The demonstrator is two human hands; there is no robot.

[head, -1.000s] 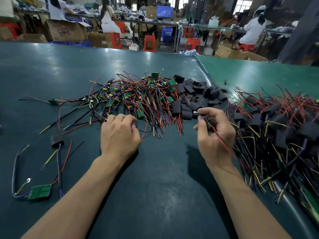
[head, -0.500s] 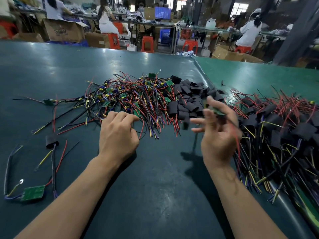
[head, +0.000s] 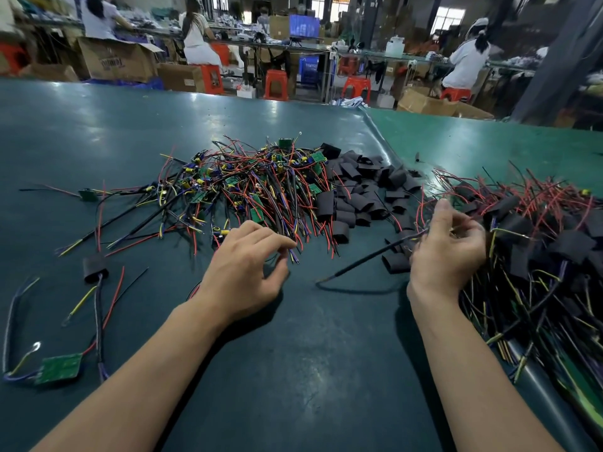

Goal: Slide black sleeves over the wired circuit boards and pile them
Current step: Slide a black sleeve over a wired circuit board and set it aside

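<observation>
Right hand (head: 445, 252) is up just beside the finished pile (head: 538, 243), grip narrow, fingers curled round thin wires with a black lead (head: 368, 259) trailing from it down onto the worktop (head: 293, 370). Whether a sleeved board sits inside that grip, I cannot tell; the fingers hide it. Left hand (head: 243, 272) hovers at the near edge of the unsleeved tangle (head: 248, 190), thumb and forefinger closing to a narrow pinch at the wire tips, though I cannot tell that it has one caught yet.

Loose sleeves (head: 362, 190) lie heaped between the tangle and the finished pile. Far out past the tangle, near the worktop's edge, sit a stray bare board (head: 60, 368) and one sleeved piece (head: 94, 269).

Handling, as I judge it: these boards are featherlight, the wires limp and springy, and they snag on each other, so pulling by one strand may drag half the tangle along. Better to take the green board by its edges and ease it free. The sleeves look soft and flattened; they likely need pinching open at the mouth before the board slides in, wires trailing out behind.
</observation>
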